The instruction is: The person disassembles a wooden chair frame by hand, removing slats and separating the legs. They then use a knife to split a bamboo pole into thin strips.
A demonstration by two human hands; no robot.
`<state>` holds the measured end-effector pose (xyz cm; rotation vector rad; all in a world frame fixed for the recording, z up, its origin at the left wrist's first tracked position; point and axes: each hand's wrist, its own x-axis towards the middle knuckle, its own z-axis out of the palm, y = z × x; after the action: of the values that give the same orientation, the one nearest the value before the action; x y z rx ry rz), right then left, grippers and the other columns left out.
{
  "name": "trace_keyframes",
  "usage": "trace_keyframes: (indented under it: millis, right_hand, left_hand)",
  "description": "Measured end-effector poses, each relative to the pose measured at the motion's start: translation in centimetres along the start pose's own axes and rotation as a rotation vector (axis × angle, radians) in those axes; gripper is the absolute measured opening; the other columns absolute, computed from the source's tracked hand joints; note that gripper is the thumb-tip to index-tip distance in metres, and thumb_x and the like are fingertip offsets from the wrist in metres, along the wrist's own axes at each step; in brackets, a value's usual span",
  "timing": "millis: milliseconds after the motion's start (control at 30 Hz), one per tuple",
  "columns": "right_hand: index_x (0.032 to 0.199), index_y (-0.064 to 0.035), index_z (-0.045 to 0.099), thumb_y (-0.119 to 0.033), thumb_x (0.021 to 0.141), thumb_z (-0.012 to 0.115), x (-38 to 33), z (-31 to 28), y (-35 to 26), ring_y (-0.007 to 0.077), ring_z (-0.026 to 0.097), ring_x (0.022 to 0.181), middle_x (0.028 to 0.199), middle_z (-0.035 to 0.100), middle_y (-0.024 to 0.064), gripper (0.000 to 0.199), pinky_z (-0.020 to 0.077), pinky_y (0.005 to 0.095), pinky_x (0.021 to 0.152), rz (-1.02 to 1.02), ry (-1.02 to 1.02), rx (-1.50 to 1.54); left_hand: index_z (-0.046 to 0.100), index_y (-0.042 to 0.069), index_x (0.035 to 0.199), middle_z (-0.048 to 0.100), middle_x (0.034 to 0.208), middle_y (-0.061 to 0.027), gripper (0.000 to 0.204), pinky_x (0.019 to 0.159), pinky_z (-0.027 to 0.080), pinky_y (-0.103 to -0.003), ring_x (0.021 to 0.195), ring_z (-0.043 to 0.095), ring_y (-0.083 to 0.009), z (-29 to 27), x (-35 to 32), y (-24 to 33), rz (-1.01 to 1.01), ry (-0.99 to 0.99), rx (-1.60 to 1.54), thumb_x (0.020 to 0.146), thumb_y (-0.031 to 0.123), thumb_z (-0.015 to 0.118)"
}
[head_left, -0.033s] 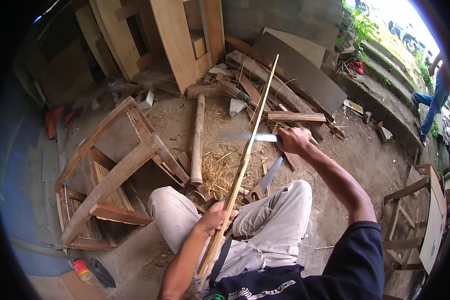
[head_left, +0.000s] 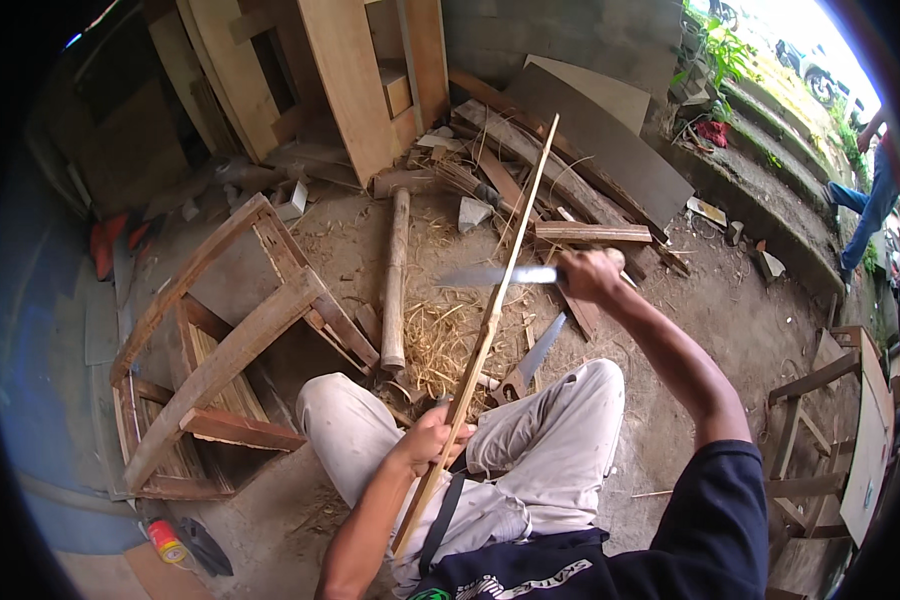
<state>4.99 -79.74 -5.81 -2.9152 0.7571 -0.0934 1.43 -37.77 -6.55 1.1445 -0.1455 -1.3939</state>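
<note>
A long, thin bamboo strip [head_left: 478, 360] runs slantwise from my lap up over the ground. My left hand [head_left: 433, 440] is closed around its lower part, above my thighs. In my right hand [head_left: 590, 274] is the handle of a large knife [head_left: 505, 276], its pale butt showing behind the fist. The blade points left and lies across the upper half of the strip, apparently against it. Below, a handsaw [head_left: 530, 362] with a wooden handle rests by my knee, beside a heap of pale shavings [head_left: 435, 345].
A wooden frame [head_left: 245, 340] lies tilted at left, near a round log [head_left: 396, 280]. Boards and planks [head_left: 580, 190] are piled ahead. A short wood block [head_left: 592, 233] sits past my right hand. At right are steps [head_left: 770, 180], a person [head_left: 875, 200] and another wooden frame [head_left: 820, 430].
The knife and my right hand have shifted very slightly. The strip's lower end has moved a little, and a thin sliver seen below it no longer shows.
</note>
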Motion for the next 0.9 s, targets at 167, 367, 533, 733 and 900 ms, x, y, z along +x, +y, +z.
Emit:
trace_keyframes:
  millis: [167,367,533,733,900]
  right_hand:
    - [0.088,-0.0016,0.072,-0.019,0.084,0.054,-2.0,-0.4,-1.3,0.0316,0.073,0.075,0.082,0.07,0.0227,0.025,0.0583,0.0443,0.065,0.006,-0.144,0.016]
    - [0.091,-0.0004,0.072,-0.017,0.086,0.051,-1.6,-0.8,-0.8,0.0323,0.073,0.077,0.083,0.07,0.0235,0.027,0.0594,0.0445,0.068,0.142,0.184,0.017]
    - [0.085,-0.0019,0.064,-0.02,0.087,0.057,-0.4,1.0,0.8,0.0261,0.063,0.051,0.066,0.064,0.0147,0.02,0.0533,0.0409,0.046,-0.472,0.053,-0.123]
    - [0.08,0.0021,0.067,-0.019,0.089,0.053,0.5,1.6,2.2,0.0297,0.066,0.054,0.069,0.067,0.0216,0.026,0.0527,0.0444,0.045,0.021,0.108,0.201]
    - [0.081,-0.0016,0.066,-0.02,0.091,0.05,1.0,1.2,3.0,0.0245,0.058,0.043,0.058,0.06,0.0141,0.026,0.0478,0.0414,0.039,0.007,0.054,-0.336]
  left_hand:
    - [0.039,0.016,0.089,0.036,0.066,0.0058,0.023,0.032,0.021,-0.018,0.041,0.026,0.0015,-0.1,-0.7,-0.6,-0.099,0.042,-0.049,0.094,0.006,0.059]
    - [0.038,0.016,0.088,0.035,0.066,0.0067,0.023,0.033,0.021,-0.017,0.041,0.025,0.002,-0.6,-1.4,-0.7,-0.114,0.019,-0.054,0.094,0.006,0.058]
    - [0.038,0.016,0.09,0.038,0.065,0.0053,0.023,0.033,0.022,-0.018,0.04,0.03,0.0006,-0.8,-3.0,-1.1,-0.122,-0.024,-0.048,0.093,0.007,0.059]
    - [0.04,0.015,0.088,0.035,0.063,0.007,0.022,0.034,0.022,-0.019,0.042,0.029,-0.0006,-0.6,-4.7,-1.6,-0.098,-0.026,0.024,0.093,0.007,0.059]
    - [0.041,0.015,0.088,0.036,0.064,0.0069,0.022,0.034,0.019,-0.019,0.041,0.027,-0.0005,-1.0,-5.8,-1.6,-0.258,0.156,0.079,0.092,0.006,0.061]
